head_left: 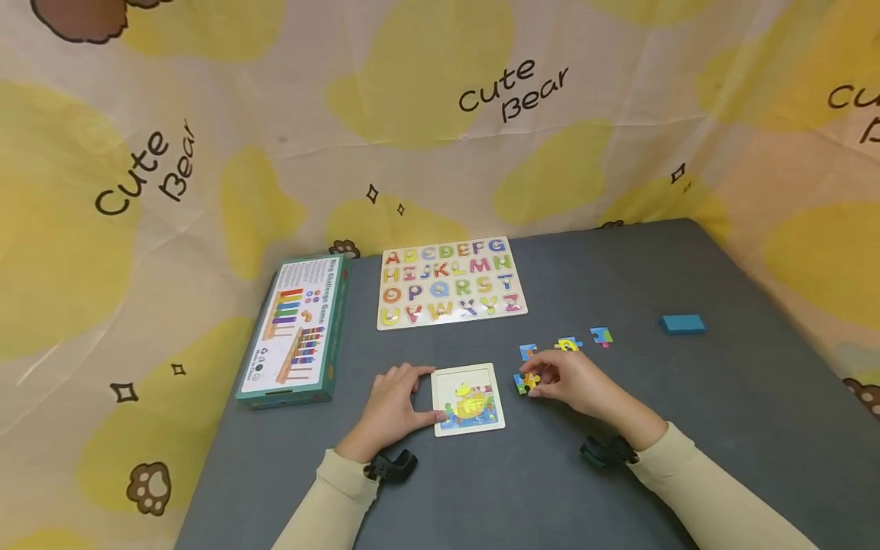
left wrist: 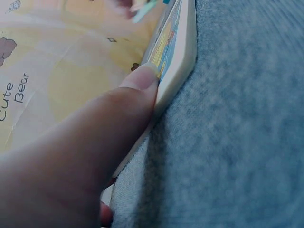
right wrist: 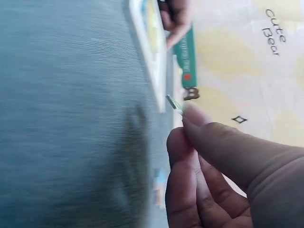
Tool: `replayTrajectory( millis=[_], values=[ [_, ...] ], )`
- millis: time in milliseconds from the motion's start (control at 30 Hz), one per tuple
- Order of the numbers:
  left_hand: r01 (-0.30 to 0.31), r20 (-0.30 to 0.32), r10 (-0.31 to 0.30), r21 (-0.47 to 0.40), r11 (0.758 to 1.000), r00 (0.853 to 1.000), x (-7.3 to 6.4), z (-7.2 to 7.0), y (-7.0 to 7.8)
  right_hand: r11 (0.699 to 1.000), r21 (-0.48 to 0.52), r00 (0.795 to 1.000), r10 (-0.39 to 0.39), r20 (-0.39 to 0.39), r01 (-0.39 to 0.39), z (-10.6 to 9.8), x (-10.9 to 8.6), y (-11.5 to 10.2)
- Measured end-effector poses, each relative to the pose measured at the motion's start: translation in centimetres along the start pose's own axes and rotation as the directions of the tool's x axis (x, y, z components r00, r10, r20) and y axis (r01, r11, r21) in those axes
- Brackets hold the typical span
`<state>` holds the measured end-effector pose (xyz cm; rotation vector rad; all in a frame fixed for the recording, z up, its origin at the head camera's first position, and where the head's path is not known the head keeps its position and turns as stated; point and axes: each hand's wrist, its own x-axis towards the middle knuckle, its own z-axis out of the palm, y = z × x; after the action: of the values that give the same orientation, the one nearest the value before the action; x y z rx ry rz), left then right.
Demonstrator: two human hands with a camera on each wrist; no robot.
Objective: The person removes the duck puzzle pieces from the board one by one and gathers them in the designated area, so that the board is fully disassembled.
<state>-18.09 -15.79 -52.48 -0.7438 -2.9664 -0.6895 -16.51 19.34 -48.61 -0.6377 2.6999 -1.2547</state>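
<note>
A small square puzzle board (head_left: pixel 470 432) with a pale frame and a yellow duck picture lies in front of me. My left hand (head_left: pixel 395 405) holds it at its left side, index finger at the far corner. The left thumb (left wrist: pixel 135 85) overlaps the near part of the frame in the left wrist view. To the right of the board, my right hand (head_left: pixel 574 382) pinches a jigsaw piece (head_left: pixel 528 382), yellow, blue and green, between thumb and fingers. From the right wrist, this piece (right wrist: pixel 174 103) shows nearly edge-on, above the table.
Loose jigsaw pieces, one blue (head_left: pixel 527 351), one yellow (head_left: pixel 568 344) and one multicoloured (head_left: pixel 601 336), lie beyond my right hand. An alphabet board (head_left: pixel 451 283) lies at the back. A game box (head_left: pixel 292 332) stands left, a blue block (head_left: pixel 683 325) far right. A printed cloth (head_left: pixel 412 99) hangs behind.
</note>
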Motion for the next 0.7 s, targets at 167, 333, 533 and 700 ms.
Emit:
replayTrajectory(
  millis=[167,333,533,700],
  values=[
    [0.006,-0.011,-0.006,-0.002,1.000,1.000,0.0,-0.4,-0.3,0.997,-0.070,1.000,-0.018,-0.010,0.017,0.4,-0.8,0.6],
    [0.002,-0.006,-0.002,-0.013,1.000,1.000,-0.1,-0.3,-0.2,0.974,-0.224,0.992,-0.050,-0.113,0.024,0.5,-1.3,0.5],
    [-0.004,0.000,0.004,-0.016,1.000,1.000,-0.1,0.1,0.0,0.944,-0.329,0.993,-0.038,-0.112,0.000,0.5,-2.0,0.7],
    [-0.005,-0.004,0.005,-0.011,1.000,1.000,-0.1,0.1,0.0,0.940,-0.342,0.994,-0.033,-0.100,-0.003,0.5,-2.2,0.6]
  ],
)
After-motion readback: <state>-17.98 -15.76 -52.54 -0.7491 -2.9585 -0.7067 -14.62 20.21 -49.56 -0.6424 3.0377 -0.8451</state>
